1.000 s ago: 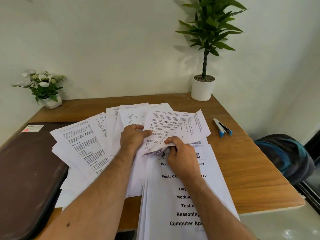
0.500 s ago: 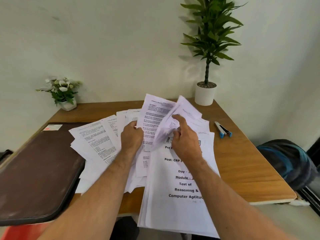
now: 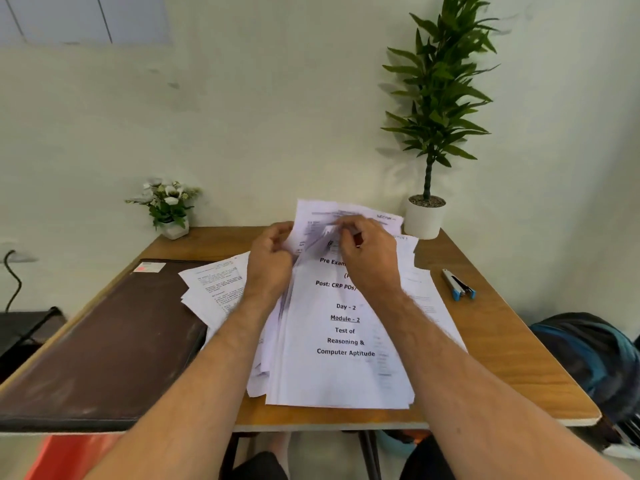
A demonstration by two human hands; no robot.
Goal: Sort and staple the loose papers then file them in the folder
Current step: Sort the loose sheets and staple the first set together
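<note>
Both hands work at the far edge of the paper stack [image 3: 343, 341], long axis running away from the person: left hand [image 3: 268, 268] and right hand [image 3: 369, 261] each pinch lifted sheets [image 3: 332, 216]. Stapler [image 3: 459, 289] lies right, nearer the right hand; folder [image 3: 104, 341] lies left

Two hands [image 3: 270, 268], one folder [image 3: 114, 348], one stapler [image 3: 458, 289], two potted plants [image 3: 424, 216].

light: soft, even daylight | shadows: faint | blur: hands [image 3: 311, 251] smeared | edges: wide-angle bowed
</note>
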